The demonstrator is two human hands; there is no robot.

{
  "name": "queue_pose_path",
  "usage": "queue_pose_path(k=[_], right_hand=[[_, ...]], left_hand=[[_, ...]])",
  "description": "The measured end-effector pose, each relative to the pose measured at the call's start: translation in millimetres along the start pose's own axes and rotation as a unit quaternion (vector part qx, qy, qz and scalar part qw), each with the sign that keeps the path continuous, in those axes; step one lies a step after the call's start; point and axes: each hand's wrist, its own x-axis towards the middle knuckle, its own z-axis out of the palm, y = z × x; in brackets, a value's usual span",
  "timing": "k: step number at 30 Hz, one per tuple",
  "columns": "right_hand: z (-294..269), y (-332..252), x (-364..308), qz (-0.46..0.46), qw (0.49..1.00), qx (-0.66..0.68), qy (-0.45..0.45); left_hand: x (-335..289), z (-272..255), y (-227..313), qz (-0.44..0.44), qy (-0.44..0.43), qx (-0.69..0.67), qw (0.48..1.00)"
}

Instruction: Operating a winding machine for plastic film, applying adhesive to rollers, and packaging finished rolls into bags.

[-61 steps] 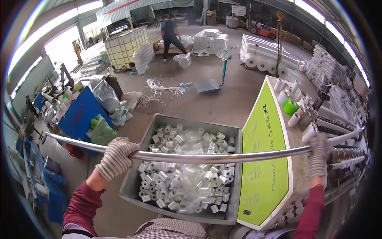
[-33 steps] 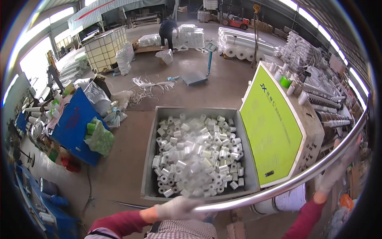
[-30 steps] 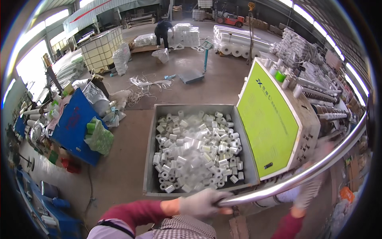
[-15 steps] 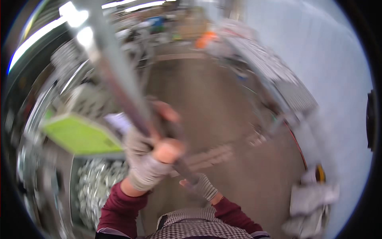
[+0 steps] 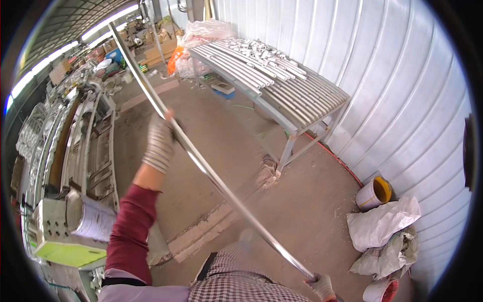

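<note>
A long shiny metal tube runs slantwise across the head view, from the far upper left to the lower right near my body. My left hand, in a striped knit glove with bare fingertips, is wrapped round its upper part at arm's length. Close to the near end, my right hand in a matching glove grips the tube at the lower edge of the picture. Part of the right hand and its forearm are cut off by that edge.
Ahead right, a metal rack table carries pale tubes and short cut pieces, against a corrugated wall. A yellow-rimmed bucket and white sacks stand right. A machine with a green panel is left.
My view has turned toward the rack table and wall. The tube has swung lower and further from me; my left hand has reached out, and my right hand has moved rightward.
</note>
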Motion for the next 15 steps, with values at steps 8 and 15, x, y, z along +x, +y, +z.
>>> queue_pose_path(k=[8, 15], right_hand=[[-90.1, 34.6, 24.7, 0.070, 0.994, 0.039, 0.077], [-230.5, 6.9, 97.1, 0.217, 0.976, 0.014, 0.027]], left_hand=[[-16.8, 241.5, -248.1, -0.354, -0.225, -0.033, 0.907], [-38.0, 449.6, -385.2, -0.529, -0.135, -0.152, 0.824]])
